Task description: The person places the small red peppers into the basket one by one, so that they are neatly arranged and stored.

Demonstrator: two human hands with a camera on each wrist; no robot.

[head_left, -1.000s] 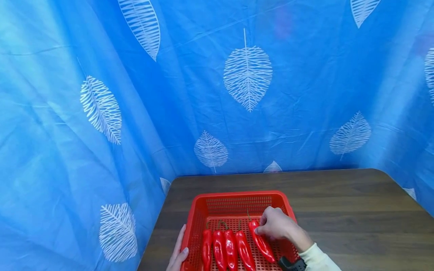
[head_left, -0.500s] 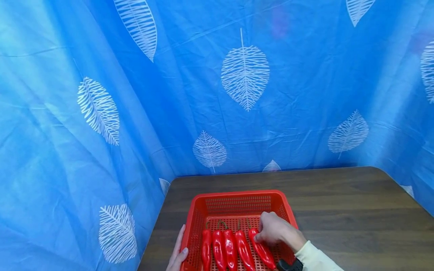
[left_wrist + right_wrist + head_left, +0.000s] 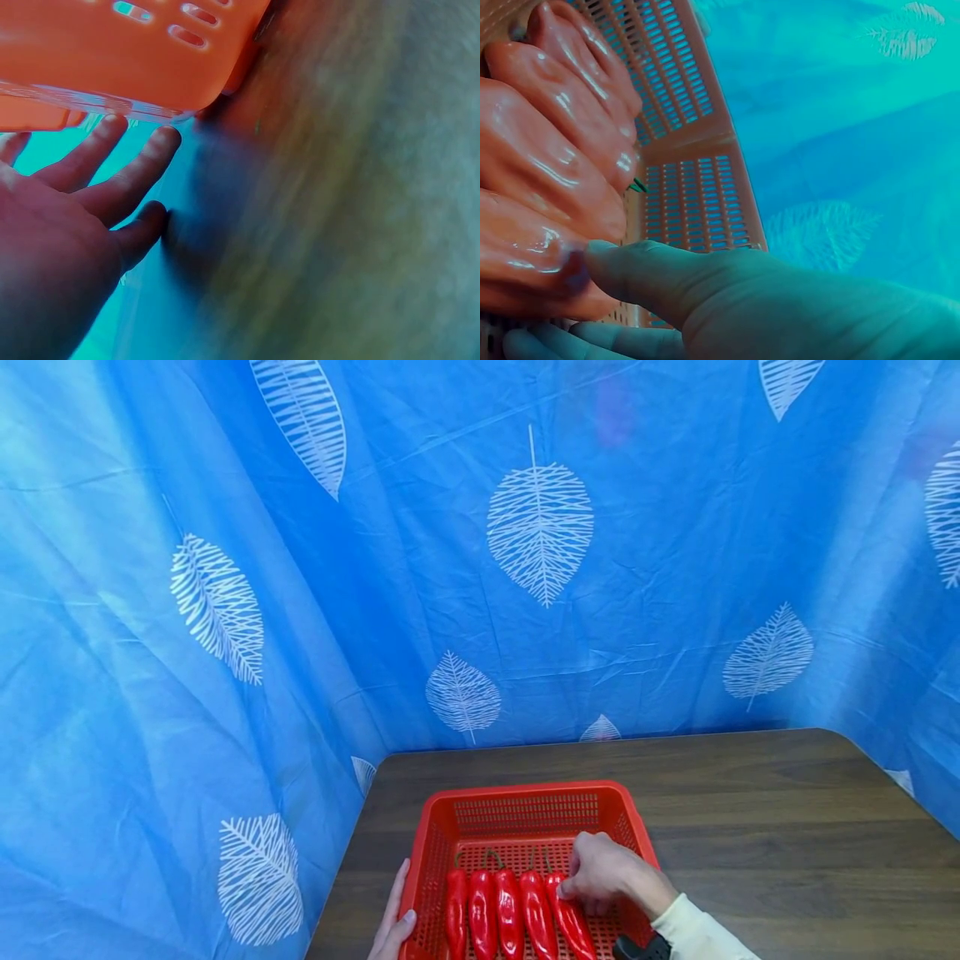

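Observation:
Several red chili peppers [image 3: 508, 914] with green stems lie side by side in a red plastic basket [image 3: 525, 790]. My right hand [image 3: 606, 872] reaches into the basket and pinches the rightmost red chili pepper [image 3: 573, 927] near its stem end. In the right wrist view, the thumb presses on that pepper's side while the other fingers sit low beside it. My left hand [image 3: 392, 917] is at the outside of the basket's left wall. Its fingers [image 3: 135, 176] are spread and fairly straight in the left wrist view, fingertips right at the basket wall.
The basket stands on a dark wood-grain table [image 3: 750, 827], towards its left side. Blue curtain [image 3: 420, 568] with white leaf prints hangs behind and to the left. A black device [image 3: 641, 947] is strapped at the right wrist, by the pale sleeve [image 3: 697, 931].
My right hand first shifts slightly towards the near side with the rightmost chili pepper, then brings it left, close against its neighbour. The left hand stays at the basket's side.

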